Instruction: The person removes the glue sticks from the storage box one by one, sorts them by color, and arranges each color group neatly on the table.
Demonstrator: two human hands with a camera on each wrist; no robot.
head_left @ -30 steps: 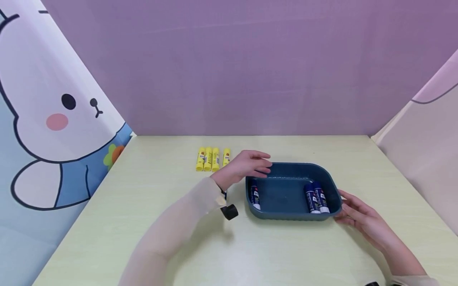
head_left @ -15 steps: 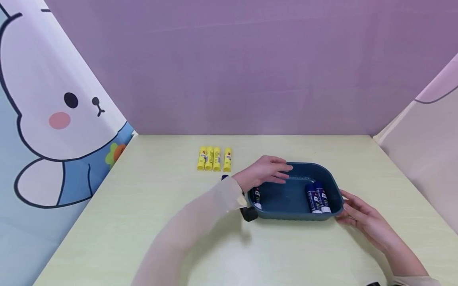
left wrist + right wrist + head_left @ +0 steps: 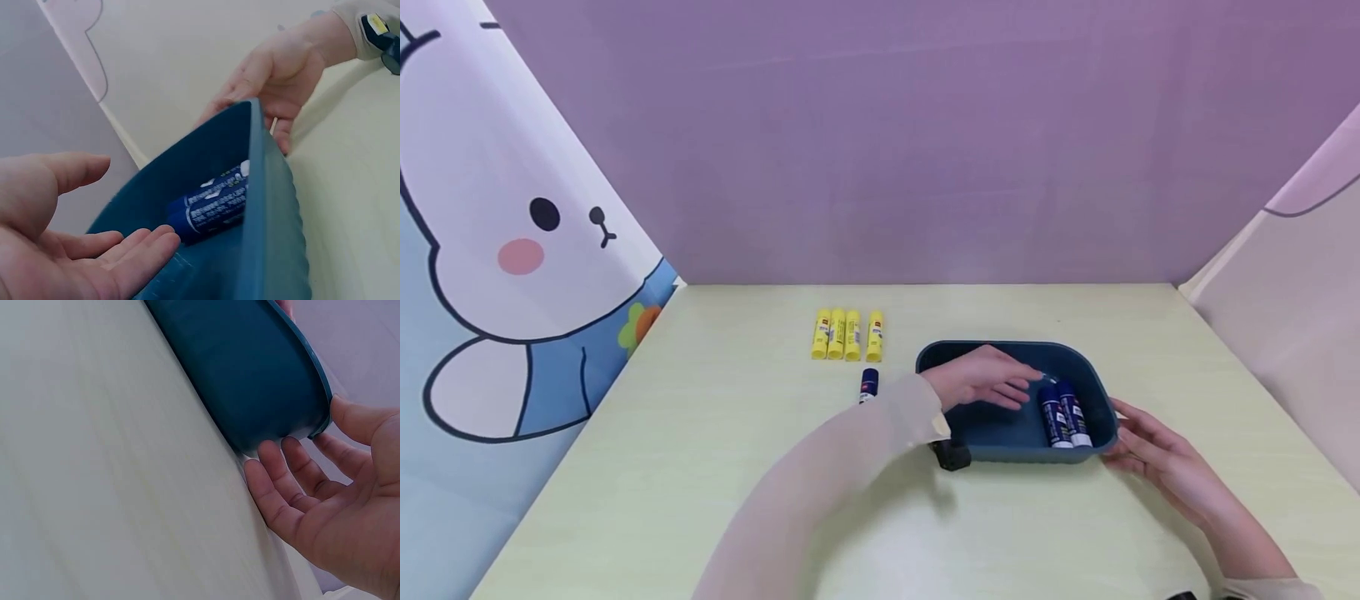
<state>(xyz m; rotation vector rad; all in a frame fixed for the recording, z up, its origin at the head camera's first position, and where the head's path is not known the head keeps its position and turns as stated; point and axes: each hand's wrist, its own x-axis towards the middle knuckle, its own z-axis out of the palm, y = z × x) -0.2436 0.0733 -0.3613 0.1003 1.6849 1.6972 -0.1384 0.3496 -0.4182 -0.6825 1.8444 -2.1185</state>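
Note:
My left hand [image 3: 988, 379] hovers inside a dark teal plastic bin [image 3: 1022, 454], holding nothing. Its fingers are extended, thumb apart, as the left wrist view shows. Just beyond the fingertips, two blue glue sticks [image 3: 1063, 417] with white ends lie side by side at the bin's right end. My right hand [image 3: 1165, 458] cups that end from outside. In the right wrist view its thumb is at the rim and its curled fingers lie against the outer wall. The left part of the bin's inside is hidden by my left hand and sleeve.
Several yellow glue sticks [image 3: 837, 335] lie in a row on the pale table [image 3: 760, 417], left of the bin. Nearer me is another blue glue stick [image 3: 868, 383], partly covered by my left sleeve. A purple backdrop [image 3: 925, 167] rises behind the table.
My left hand has moved right, from the bin's left rim to over its inside near the two blue glue sticks. The blue glue stick on the table has come into view. My right hand stays put.

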